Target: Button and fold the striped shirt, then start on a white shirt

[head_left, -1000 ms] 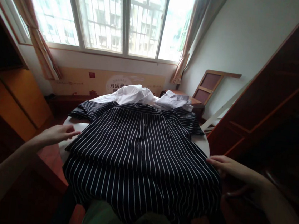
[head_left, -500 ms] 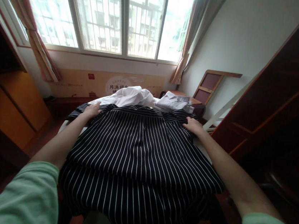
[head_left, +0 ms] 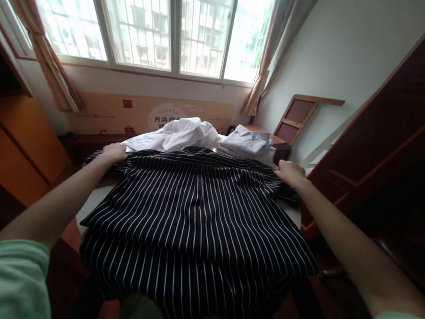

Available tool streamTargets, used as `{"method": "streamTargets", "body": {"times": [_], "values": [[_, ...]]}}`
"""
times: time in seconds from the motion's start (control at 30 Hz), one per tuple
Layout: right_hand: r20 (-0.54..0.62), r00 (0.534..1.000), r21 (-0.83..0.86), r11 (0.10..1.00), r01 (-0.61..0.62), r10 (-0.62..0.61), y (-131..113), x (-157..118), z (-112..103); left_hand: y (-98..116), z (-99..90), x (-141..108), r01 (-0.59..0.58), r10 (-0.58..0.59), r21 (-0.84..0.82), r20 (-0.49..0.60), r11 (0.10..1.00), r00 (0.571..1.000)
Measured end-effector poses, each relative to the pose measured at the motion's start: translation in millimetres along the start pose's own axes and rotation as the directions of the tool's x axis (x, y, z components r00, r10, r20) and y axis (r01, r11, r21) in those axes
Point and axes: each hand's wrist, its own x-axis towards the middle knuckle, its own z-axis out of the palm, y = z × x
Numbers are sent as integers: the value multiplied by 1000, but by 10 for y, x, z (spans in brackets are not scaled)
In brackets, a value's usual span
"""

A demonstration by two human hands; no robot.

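A black shirt with white pinstripes (head_left: 195, 209) lies spread over a white-topped table (head_left: 95, 200), its lower part hanging over the near edge. My left hand (head_left: 115, 153) is closed on the cloth at the shirt's upper left, by the shoulder and sleeve. At the upper right, my right hand (head_left: 290, 172) grips the shirt's other shoulder. Between the hands the cloth stretches nearly straight across, with small folds down the middle. Just beyond the collar edge lie a crumpled white garment (head_left: 184, 135) and a folded white garment (head_left: 248, 142).
A printed banner board (head_left: 106, 111) leans under the window (head_left: 144, 18). At the right stand a wooden chair-like frame (head_left: 297, 119) and a large dark-red wooden panel (head_left: 383, 143). An orange cabinet (head_left: 19, 132) is at the left.
My hands have moved apart, the left one leftward and the right one rightward, pulling the shirt's shoulders wider. Both now close more tightly on the cloth. The view has shifted slightly.
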Motion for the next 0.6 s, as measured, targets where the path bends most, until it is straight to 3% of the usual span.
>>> {"method": "streamTargets", "body": {"times": [0.07, 0.1, 0.17, 0.23, 0.33, 0.43, 0.5, 0.57, 0.6], "values": [[-41, 996, 94, 992, 84, -80, -216, 71, -62, 238, -23, 49, -61, 59, 72, 34, 996, 998], [-51, 989, 148, 978, 145, -139, -356, 113, -78, 390, -18, 67, -146, 141, 77, 58, 986, 988], [-79, 951, 252, 917, 308, -298, -669, 203, -69, 711, 29, 91, -328, 323, 33, 93, 944, 942], [-105, 909, 342, 844, 413, -403, -972, 297, -11, 995, 108, 102, -437, 438, -34, 99, 899, 893], [-43, 894, 392, 815, 426, -446, -1299, 431, 119, 1272, 224, 113, -494, 496, -63, 182, 867, 849], [67, 865, 370, 818, 441, -497, -1427, 518, 197, 1390, 268, 104, -511, 501, -34, 256, 859, 827], [30, 851, 310, 815, 490, -524, -1426, 507, 194, 1421, 251, 59, -526, 512, 14, 205, 851, 834], [-147, 837, 220, 808, 547, -527, -1376, 417, 163, 1421, 217, -35, -537, 534, 88, 58, 839, 843], [-265, 807, 168, 799, 577, -527, -1335, 342, 147, 1405, 201, -99, -545, 553, 126, -32, 829, 833]]}}
